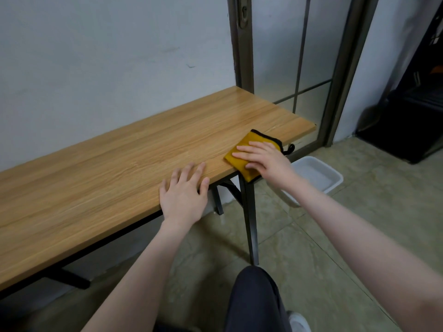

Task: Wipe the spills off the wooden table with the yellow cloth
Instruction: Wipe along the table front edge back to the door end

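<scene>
A long wooden table (119, 168) runs from the lower left to the right, against the wall. A folded yellow cloth (248, 142) with a black trim lies near the table's right front edge, one corner hanging over it. My right hand (263, 161) presses flat on the cloth with straight fingers. My left hand (184, 190) rests flat on the tabletop at the front edge, left of the cloth, thumb over the edge. I see no plain spills on the wood.
A white plastic basin (318, 178) stands on the tiled floor to the right of the table. A black table leg (250, 224) drops below the cloth. A glass door (299, 56) stands behind the table's right end, and my knee (254, 295) is below.
</scene>
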